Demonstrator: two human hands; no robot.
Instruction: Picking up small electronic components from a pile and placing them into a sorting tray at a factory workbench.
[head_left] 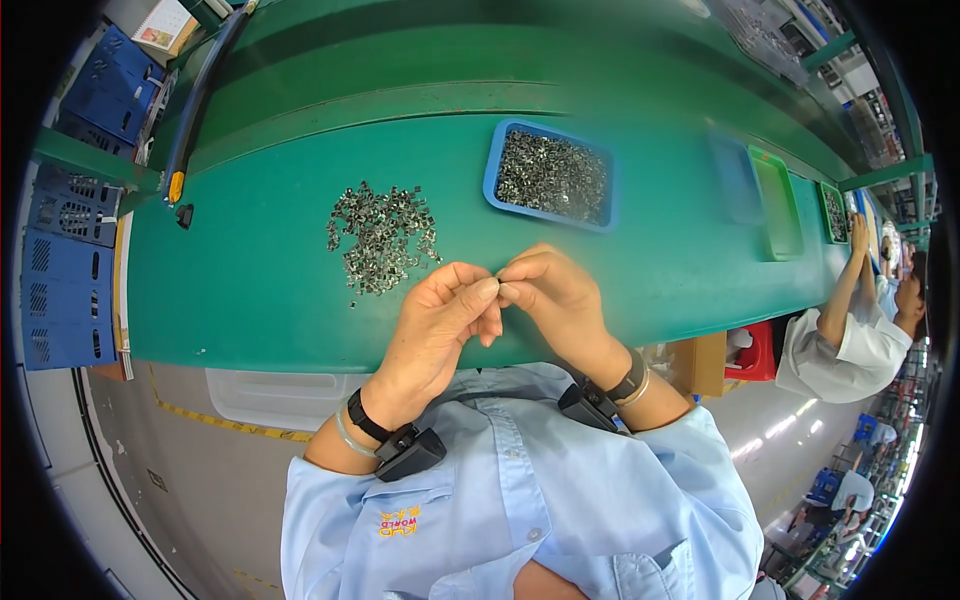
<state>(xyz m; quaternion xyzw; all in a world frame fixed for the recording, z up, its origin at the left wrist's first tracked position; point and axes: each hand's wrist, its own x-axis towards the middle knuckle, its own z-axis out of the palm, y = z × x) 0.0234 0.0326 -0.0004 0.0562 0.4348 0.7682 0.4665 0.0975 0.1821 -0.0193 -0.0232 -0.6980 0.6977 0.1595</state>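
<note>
My left hand (440, 318) and my right hand (556, 300) meet just above the near part of the green tabletop (270, 310). Both are closed in a pinch, thumb against forefinger, with their tips almost touching. Between them shows a tiny dark piece (499, 281), mostly covered by the fingertips; its kind is too small to make out. A loose heap of small black and silver metal parts (385, 238) lies beyond my left hand. Farther off, to the right, a blue tray (490, 178) holds many similar small parts.
On the right stand a pale blue tray (735, 180), a green tray (790, 215) and a smaller green tray with parts (824, 205). A co-worker (845, 345) reaches over the table's right end. Blue crates (68, 315) stand at the left; a red stool (762, 352) is below.
</note>
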